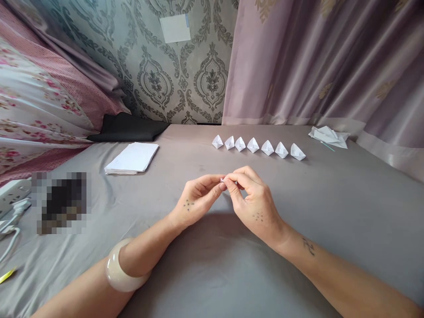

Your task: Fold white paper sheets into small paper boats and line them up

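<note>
My left hand [198, 194] and my right hand [253, 194] meet over the middle of the grey cloth, fingertips almost touching. Between them is a small piece of folded white paper [223, 180], of which only a sliver shows. Thumb and fingers of each hand pinch it, hiding most of its shape. Beyond my hands stands a row of several folded white paper boats [253, 145], upright and spaced a little apart.
A stack of white paper [132, 157] lies at the left, near a black cloth [129, 126]. Crumpled white paper [329, 136] sits at the back right beside a thin stick [327, 146]. At the left edge are a power strip [15, 194] and a yellow object [7, 275].
</note>
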The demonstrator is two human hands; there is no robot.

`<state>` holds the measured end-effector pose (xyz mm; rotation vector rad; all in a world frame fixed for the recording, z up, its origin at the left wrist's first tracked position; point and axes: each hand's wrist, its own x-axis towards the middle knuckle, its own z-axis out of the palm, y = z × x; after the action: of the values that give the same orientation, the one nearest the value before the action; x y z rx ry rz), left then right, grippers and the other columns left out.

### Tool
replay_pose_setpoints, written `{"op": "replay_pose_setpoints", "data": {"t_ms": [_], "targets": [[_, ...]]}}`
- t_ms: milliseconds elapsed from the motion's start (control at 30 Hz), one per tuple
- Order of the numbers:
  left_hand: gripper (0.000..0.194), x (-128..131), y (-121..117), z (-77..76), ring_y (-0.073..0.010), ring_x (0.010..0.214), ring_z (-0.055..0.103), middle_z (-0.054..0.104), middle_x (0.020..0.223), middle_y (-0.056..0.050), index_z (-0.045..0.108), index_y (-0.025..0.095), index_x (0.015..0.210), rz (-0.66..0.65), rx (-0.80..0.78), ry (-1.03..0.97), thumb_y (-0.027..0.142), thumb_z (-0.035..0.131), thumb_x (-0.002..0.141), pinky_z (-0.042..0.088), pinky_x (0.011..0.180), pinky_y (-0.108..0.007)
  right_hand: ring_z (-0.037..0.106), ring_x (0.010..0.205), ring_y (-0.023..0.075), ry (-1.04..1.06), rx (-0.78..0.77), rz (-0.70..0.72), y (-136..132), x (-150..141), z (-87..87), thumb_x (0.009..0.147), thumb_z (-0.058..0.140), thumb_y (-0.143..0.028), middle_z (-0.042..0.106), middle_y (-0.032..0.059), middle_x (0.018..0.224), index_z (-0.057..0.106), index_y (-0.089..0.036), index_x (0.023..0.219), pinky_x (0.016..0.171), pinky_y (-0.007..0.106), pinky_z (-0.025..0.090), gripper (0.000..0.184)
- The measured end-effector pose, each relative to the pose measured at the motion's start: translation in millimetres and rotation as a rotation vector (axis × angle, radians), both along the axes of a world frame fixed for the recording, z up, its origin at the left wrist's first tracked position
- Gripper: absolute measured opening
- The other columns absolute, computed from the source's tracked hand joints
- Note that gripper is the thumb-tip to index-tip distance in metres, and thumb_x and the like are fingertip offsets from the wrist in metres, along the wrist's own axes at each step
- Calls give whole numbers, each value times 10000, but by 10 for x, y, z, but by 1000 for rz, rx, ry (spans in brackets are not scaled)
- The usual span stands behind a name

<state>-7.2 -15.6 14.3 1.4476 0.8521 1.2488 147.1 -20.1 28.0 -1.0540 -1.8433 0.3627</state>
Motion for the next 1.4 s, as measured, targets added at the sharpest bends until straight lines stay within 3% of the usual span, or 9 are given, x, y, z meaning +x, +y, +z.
{"op": "replay_pose_setpoints", "data": {"t_ms": [300, 500, 700, 800, 933, 1100, 1400], "targets": [[179, 33, 7, 24, -179, 839, 669, 730, 853, -50, 748, 157, 887, 90, -75, -44, 307, 681, 817, 558, 823, -321, 556, 694, 114, 76, -62, -17, 72, -1, -11, 900, 532, -226, 580, 12, 791, 573, -195, 783, 649, 248, 467, 128], [171, 6, 60, 4, -141, 793, 616, 695, 884, -45, 748, 166, 840, 125, -120, -92, 323, 691, 803, 539, 737, -277, 533, 673, 120, 96, -125, -12, 59, 5, 2, 838, 596, -240, 623, 13, 831, 636, -200, 898, 629, 266, 455, 82], [182, 24, 71, -6, -136, 733, 615, 701, 790, -39, 737, 153, 774, 148, -228, -152, 327, 759, 730, 524, 719, -286, 507, 643, 108, 97, -135, -18, 72, -11, -10, 855, 584, -233, 586, -14, 710, 598, -200, 730, 617, 250, 431, 130], [190, 33, 67, 8, -136, 733, 613, 682, 764, -27, 717, 152, 756, 137, -264, -179, 333, 761, 724, 519, 729, -293, 527, 647, 110, 101, -126, -35, 62, -20, -31, 868, 572, -236, 589, -15, 712, 577, -203, 735, 619, 248, 440, 137], [178, 22, 61, 14, -117, 715, 586, 660, 763, -18, 706, 154, 767, 128, -254, -153, 330, 732, 754, 488, 722, -265, 555, 661, 116, 65, 3, -68, 32, -31, -84, 872, 569, -207, 610, -9, 758, 570, -215, 841, 613, 250, 457, 32], [153, 8, 62, 1, -81, 653, 511, 617, 691, 10, 677, 167, 706, 208, -206, -114, 302, 739, 739, 420, 636, -208, 610, 805, 146, -111, 225, -6, 25, -31, -145, 901, 499, -104, 657, 39, 897, 631, -229, 1062, 729, 289, 497, 243], [196, 27, 64, 4, -73, 537, 487, 579, 582, 14, 700, 145, 804, 104, -222, -146, 339, 711, 778, 384, 519, -210, 603, 782, 158, -134, 226, -64, 40, -14, -149, 905, 490, -116, 651, 53, 872, 662, -210, 1074, 698, 301, 500, 259]]}}
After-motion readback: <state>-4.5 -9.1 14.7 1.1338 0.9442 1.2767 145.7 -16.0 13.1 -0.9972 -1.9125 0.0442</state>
